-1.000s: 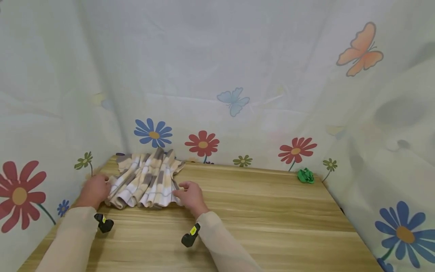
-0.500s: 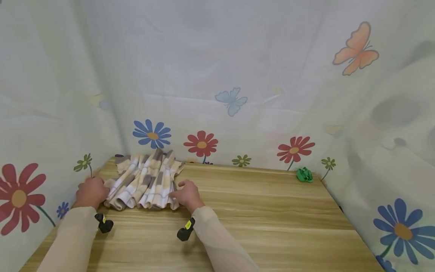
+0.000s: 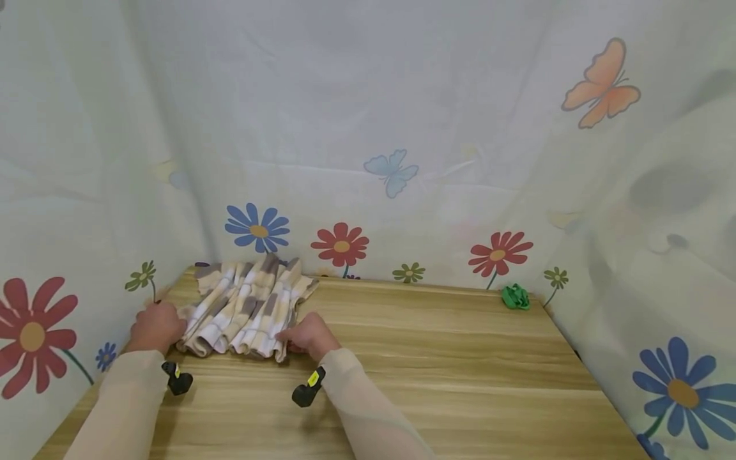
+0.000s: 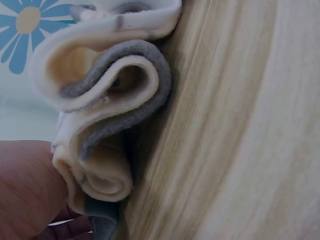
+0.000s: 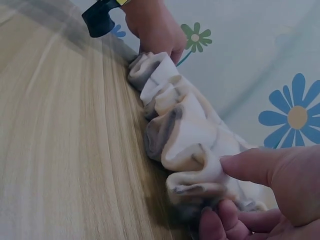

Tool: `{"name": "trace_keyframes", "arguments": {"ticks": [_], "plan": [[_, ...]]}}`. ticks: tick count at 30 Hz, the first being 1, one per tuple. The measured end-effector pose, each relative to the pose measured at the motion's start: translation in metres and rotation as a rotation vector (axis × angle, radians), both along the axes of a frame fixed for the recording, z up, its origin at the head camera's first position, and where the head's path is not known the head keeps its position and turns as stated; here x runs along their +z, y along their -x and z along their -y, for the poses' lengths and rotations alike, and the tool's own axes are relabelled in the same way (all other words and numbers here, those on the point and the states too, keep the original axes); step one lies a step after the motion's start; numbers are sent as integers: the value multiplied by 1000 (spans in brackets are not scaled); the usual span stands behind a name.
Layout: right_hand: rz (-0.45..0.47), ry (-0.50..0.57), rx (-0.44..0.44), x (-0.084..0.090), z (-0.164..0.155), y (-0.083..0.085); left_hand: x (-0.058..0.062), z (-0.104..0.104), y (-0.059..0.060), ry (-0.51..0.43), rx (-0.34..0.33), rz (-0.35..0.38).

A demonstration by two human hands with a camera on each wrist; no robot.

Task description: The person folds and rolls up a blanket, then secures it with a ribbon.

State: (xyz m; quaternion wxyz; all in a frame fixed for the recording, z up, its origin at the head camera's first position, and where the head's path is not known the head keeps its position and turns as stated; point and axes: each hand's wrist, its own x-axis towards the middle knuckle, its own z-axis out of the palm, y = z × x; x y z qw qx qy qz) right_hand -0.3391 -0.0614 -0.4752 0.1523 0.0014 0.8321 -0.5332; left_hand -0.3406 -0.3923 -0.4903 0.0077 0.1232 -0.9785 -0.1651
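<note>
Listing what we see: one checked cloth (image 3: pixel 244 306), beige, white and grey, gathered in pleats at the far left of the wooden tabletop (image 3: pixel 437 358). Our right hand (image 3: pixel 307 335) pinches its near right end, thumb above, fingers (image 5: pixel 220 222) below. Our left hand (image 3: pixel 155 326) presses its left end; that grip we cannot tell. Green crumpled item (image 3: pixel 515 296), far right corner.
</note>
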Motion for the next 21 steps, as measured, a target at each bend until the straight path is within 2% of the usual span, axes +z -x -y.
{"name": "trace_keyframes", "arguments": {"ticks": [4, 9, 14, 17, 21], "plan": [[13, 25, 15, 2, 2, -2, -3, 1, 2, -11, 15, 1], [31, 114, 20, 3, 3, -2, -6, 2, 3, -32, 15, -2], [10, 139, -6, 2, 3, 0, -6, 1, 5, -51, 18, -21], [19, 161, -43, 0, 2, 1, -5, -2, 6, -76, -2, -31], [46, 289, -65, -7, -4, 4, -2, -2, 8, -88, -30, -41]]}}
